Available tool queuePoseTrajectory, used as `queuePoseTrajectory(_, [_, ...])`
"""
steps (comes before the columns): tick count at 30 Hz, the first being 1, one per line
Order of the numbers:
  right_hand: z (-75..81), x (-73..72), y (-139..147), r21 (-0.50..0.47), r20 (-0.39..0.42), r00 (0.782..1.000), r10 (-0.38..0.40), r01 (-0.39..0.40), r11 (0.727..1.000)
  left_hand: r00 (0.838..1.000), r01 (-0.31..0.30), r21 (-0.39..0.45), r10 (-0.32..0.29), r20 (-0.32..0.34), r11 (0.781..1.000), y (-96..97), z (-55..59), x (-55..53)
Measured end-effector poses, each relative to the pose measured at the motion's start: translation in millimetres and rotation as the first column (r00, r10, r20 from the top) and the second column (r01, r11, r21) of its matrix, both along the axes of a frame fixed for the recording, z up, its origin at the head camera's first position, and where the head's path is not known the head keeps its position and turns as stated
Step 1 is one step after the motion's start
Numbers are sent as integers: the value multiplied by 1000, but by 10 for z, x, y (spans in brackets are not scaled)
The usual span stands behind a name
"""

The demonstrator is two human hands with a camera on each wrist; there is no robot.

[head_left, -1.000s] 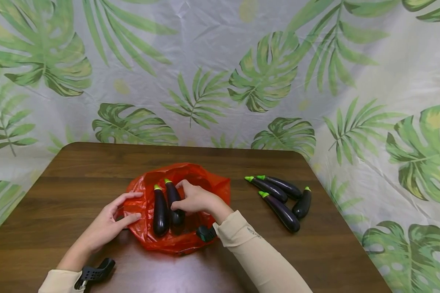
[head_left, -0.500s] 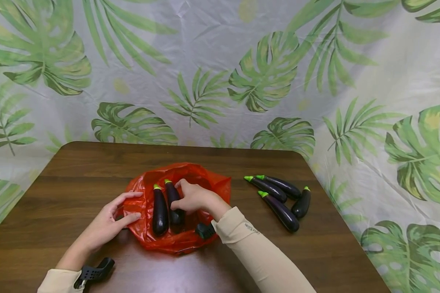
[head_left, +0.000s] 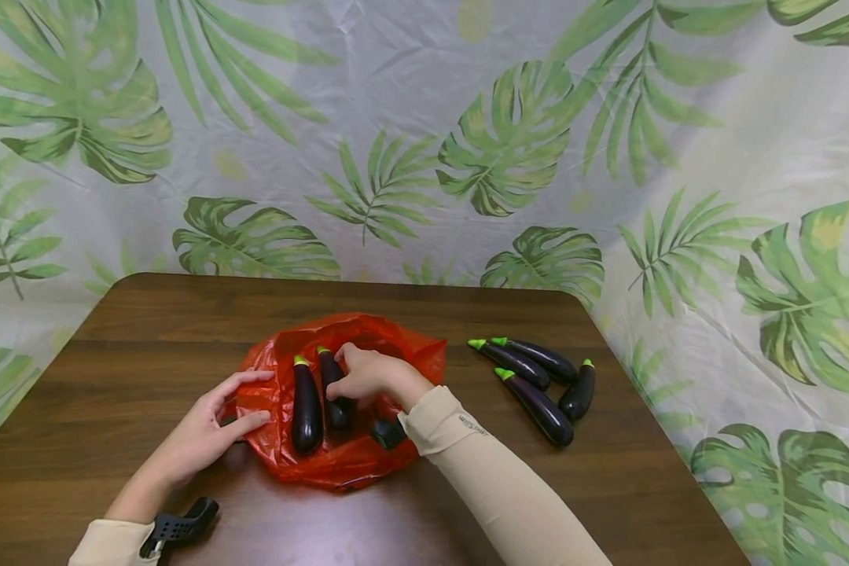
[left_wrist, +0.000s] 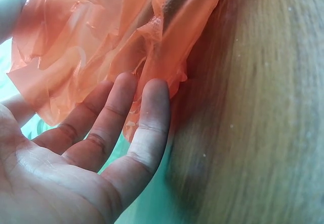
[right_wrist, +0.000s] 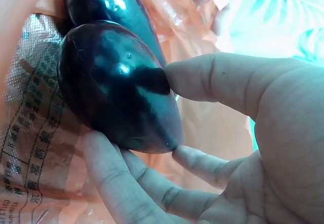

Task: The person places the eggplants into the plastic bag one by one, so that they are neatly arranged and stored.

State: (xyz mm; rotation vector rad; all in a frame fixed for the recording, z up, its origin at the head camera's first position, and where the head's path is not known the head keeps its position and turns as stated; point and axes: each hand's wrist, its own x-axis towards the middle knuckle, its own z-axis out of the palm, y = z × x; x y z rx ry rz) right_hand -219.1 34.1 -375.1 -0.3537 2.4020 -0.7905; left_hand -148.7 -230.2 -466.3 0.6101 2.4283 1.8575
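A crumpled red plastic bag [head_left: 311, 473] lies with its mouth spread wide, and two dark purple eggplants are inside it. My right hand [head_left: 375, 376] reaches into the bag and pinches the right-hand eggplant [head_left: 330, 371] between thumb and fingers. Up close in the right wrist view, the thumb presses one side of this glossy eggplant [right_wrist: 111, 82] while fingertips sit around its lower side. The other eggplant [head_left: 306, 410] lies just left of it. At the bag's left side, my left hand [head_left: 201, 428] touches the thin plastic [left_wrist: 86, 36] with extended, slightly bent fingers.
Several more eggplants [head_left: 538, 410] with bright green caps lie grouped on the right of the brown wooden table [head_left: 156, 338]. A leaf-patterned cloth [head_left: 396, 102] hangs behind the table. Black wrist camera mounts [head_left: 187, 521] sit at both wrists.
My right hand and its sleeve have shifted very slightly left, still on the same eggplant. My left hand keeps its place at the bag. The view has drifted a little.
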Motion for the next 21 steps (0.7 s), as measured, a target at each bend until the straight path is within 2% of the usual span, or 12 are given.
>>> queuePoseTrajectory(8, [-29,-15,-29,6,17,1000,-13,12,1000,1000,-5,-26,5,15,1000,-10,18,-1])
queuePoseTrajectory(16, [-129,40,-39,2,19,1000,-15,15,1000,1000,0,-30,0,22,1000,-16,25,-1])
queuePoseTrajectory(21, [-136,56,-31,8,14,1000,-13,13,1000,1000,-4,-37,5,24,999,-18,26,5])
